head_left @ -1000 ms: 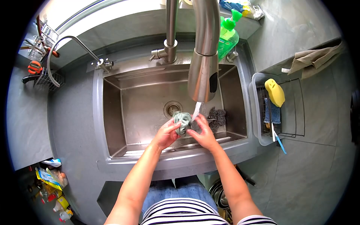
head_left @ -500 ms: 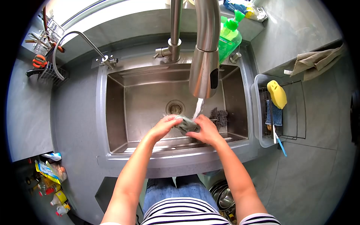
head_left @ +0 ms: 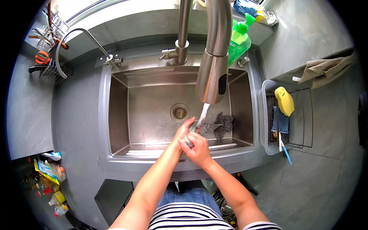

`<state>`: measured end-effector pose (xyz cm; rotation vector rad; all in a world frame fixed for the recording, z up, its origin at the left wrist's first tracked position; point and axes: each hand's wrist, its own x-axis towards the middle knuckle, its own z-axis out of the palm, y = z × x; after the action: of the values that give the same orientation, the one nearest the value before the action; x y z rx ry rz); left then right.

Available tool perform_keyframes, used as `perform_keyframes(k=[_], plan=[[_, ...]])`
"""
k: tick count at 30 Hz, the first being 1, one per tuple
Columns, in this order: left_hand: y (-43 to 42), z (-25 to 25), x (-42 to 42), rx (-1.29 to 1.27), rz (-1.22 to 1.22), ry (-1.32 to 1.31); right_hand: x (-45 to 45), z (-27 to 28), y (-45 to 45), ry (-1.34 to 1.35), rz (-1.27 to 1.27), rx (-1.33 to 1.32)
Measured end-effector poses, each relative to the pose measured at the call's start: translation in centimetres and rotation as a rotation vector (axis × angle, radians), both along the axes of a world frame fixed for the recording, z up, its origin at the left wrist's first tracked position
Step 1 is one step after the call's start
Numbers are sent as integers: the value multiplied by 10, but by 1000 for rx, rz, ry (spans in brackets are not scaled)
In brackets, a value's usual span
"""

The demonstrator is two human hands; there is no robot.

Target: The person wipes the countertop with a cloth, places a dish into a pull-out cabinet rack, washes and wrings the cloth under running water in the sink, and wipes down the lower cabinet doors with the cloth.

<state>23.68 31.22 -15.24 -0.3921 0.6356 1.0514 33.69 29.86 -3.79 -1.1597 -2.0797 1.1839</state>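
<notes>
A small grey-green cloth [head_left: 187,141] is bunched up between my hands over the front of the metal sink [head_left: 149,103]. My left hand [head_left: 183,131] is curled around its far part, just under the running water [head_left: 204,111]. Closer to me, my right hand [head_left: 198,149] is clenched on the near part, with the thumb pressed on top. Most of the cloth is hidden by fingers. Water splashes off to the right of my hands, beside a dark grey scrubber [head_left: 223,125] on the sink floor.
The tall steel faucet [head_left: 213,73] hangs over the sink. Behind it stands a green soap bottle [head_left: 239,42]. On the right, a clear plastic bin [head_left: 264,126] holds a yellow sponge [head_left: 284,101] and a brush. A thin curved tap [head_left: 90,40] rises at the left.
The cloth was spread between both hands under the stream; now it is bunched up. My right hand has moved left and toward me, close against my left hand, which moved slightly right.
</notes>
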Motion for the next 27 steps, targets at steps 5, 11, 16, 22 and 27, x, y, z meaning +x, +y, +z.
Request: perform_keyframes(k=[5, 11, 16, 22, 27], plan=[[-3, 27, 8, -13, -13, 264, 20, -74, 50, -141, -235, -30], [-5, 55, 8, 36, 189, -93, 34, -100, 60, 551, -448, -927], [-8, 33, 6, 166, 74, 202, 13, -65, 41, 252, -338, -67], [0, 34, -17, 73, -176, -157, 12, -16, 30, -79, 119, 670], [16, 20, 7, 27, 71, 276, 13, -41, 39, -34, -60, 316]])
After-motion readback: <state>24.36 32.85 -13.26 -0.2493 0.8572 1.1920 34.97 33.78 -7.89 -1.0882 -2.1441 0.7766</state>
